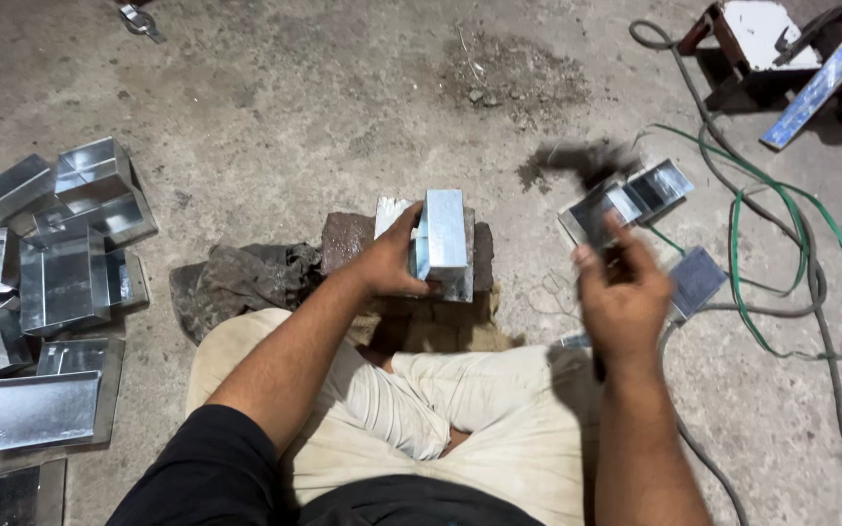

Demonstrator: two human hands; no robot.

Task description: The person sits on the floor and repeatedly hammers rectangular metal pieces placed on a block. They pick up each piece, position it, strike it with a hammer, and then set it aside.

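Left hand [392,265]: grip clamped on folded sheet-metal box [443,234], holding it upright on stone block [348,239], centre of floor.
Right hand [624,297]: grip closed round hammer [587,161], raised at right, head motion-blurred.
Near right: small metal pieces [660,187], green cable [782,209].
Far left: pile of finished metal boxes [60,263] on concrete floor [275,107].
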